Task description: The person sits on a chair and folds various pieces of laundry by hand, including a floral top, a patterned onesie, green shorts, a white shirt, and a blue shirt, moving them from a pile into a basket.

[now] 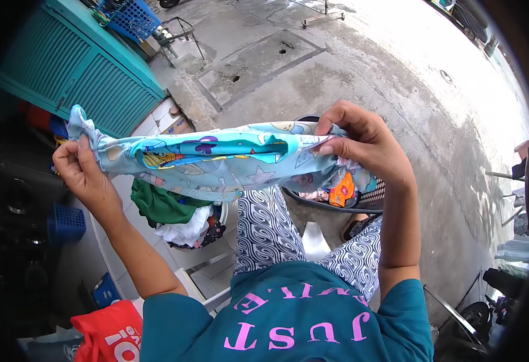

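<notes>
A light blue printed child's garment (pixel 210 166) is stretched sideways across the view in front of me. Its turquoise-edged opening with a colourful inside faces up. My left hand (pixel 83 172) pinches the bunched end at the left, with the fingers closed on the cloth. At the other end my right hand (pixel 364 142) grips the fabric between thumb and fingers. Under the garment, partly hidden by it, stands a dark laundry basket (pixel 372 198) with an orange cloth (pixel 341 190) and other clothes in it.
A green cloth (pixel 162 202) and a white cloth (pixel 183 228) lie in a heap at the lower left. A red bag (pixel 110 332) is beside my left arm. Teal louvred doors (pixel 74 66) and a blue basket (pixel 133 19) stand at the upper left. Clothes hang at the right edge.
</notes>
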A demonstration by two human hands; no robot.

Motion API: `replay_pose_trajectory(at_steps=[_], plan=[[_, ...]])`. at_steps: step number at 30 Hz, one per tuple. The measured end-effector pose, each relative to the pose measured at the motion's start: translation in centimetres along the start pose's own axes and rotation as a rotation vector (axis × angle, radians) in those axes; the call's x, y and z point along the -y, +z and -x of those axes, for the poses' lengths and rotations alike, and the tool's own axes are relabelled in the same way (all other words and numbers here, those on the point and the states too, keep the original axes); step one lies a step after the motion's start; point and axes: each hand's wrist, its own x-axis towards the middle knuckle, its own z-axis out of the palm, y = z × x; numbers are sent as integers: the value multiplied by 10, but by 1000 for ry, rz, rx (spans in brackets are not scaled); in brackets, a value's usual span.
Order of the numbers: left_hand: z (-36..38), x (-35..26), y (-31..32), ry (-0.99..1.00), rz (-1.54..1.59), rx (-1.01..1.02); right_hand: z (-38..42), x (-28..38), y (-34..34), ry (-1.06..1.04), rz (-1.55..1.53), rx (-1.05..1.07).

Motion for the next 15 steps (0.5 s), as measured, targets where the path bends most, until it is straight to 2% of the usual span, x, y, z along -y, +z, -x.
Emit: replay_pose_trajectory(at_steps=[1,3,5,7,9,10,11,12,13,14,15], plan=[[-1,1,6,-71,51,46,-7,-2,1,-1,-30,23],[1,32,14,-186,-22,165,-24,-18,1,0,114,-36],[19,75,32,-246,-284,302,-47,-72,-9,5,147,-71],[70,131,42,-137,-486,354,-47,-135,-3,-310,1109,-375],[125,138,40,-123,-375,601,-23,-172,20,-174,857,-196],[153,124,39,-359,-194,803,-3,-186,39,47,601,-59],[177,115,33,-694,-51,1110,20,-200,59,260,337,77],[207,108,27,-973,138,1290,43,-224,76,332,319,229],[237,103,16,-445,-50,1348,67,-245,95,366,247,276],[249,96,13,-345,-92,1275,89,-255,112,277,187,107],[250,97,12,-342,-92,1280,96,-263,118,136,257,19]])
